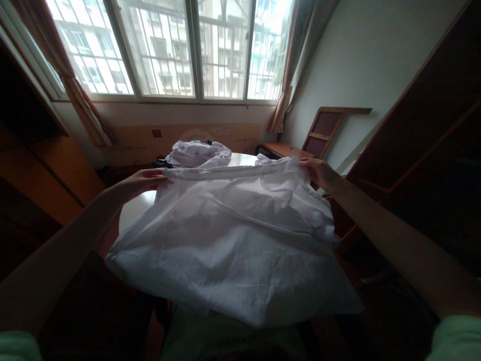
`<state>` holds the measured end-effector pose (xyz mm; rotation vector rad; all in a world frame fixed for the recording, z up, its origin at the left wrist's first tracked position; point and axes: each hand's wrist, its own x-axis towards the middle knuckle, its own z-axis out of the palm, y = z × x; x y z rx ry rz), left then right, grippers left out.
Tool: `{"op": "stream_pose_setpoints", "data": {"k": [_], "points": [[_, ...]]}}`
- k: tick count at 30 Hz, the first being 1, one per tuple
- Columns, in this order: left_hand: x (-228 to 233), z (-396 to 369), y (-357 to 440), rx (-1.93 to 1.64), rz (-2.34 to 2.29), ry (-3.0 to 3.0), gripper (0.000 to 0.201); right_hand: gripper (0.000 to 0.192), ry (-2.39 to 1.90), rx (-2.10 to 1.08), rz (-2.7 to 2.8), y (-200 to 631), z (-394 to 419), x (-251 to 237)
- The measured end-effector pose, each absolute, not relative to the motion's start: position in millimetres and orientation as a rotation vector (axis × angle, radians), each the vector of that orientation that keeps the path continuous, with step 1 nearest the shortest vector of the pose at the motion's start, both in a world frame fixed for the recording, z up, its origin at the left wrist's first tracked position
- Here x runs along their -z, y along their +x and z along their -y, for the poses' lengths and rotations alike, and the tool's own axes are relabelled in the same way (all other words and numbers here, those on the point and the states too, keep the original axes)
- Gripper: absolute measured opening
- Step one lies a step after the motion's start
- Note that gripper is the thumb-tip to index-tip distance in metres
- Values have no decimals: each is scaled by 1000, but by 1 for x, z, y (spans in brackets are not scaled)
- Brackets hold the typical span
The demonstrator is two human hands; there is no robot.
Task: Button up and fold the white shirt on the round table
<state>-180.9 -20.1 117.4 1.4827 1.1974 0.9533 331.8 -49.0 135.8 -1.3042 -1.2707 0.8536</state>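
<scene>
A thin white cloth (225,240), possibly a garment, is stretched out between my hands. It drapes over a round white table (131,214) and hangs past the near edge towards my lap. My left hand (148,179) grips the left end of a folded band along its far edge. At the other end of that band, my right hand (318,171) is closed on bunched fabric. Wrinkles run across the cloth, and its right side is gathered in folds. Beyond it sits a crumpled pile of white fabric (199,153) on the table.
A large flat cardboard box (233,135) leans under the barred window (161,50). To the back right stands a wooden chair (323,130). Dark wooden furniture (413,130) rises on my right, and a yellowish cabinet (56,170) is at the left.
</scene>
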Motion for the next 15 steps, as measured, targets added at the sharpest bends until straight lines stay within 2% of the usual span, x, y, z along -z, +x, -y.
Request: {"op": "stream_pose_setpoints", "data": {"k": [5, 9, 13, 15], "points": [[-115, 19, -174, -973, -1165, 1468, 35, 16, -1312, -900, 1347, 332, 53, -134], [-111, 20, -172, -1052, -1132, 1482, 41, 13, -1295, -853, 1399, 339, 53, -126], [-107, 24, -176, -1174, -1126, 1600, 15, 15, -1229, -710, 1507, 351, 51, -114], [-105, 29, -178, -1185, -1121, 1828, 4, 15, -1200, -538, 1632, 354, 56, -106]]}}
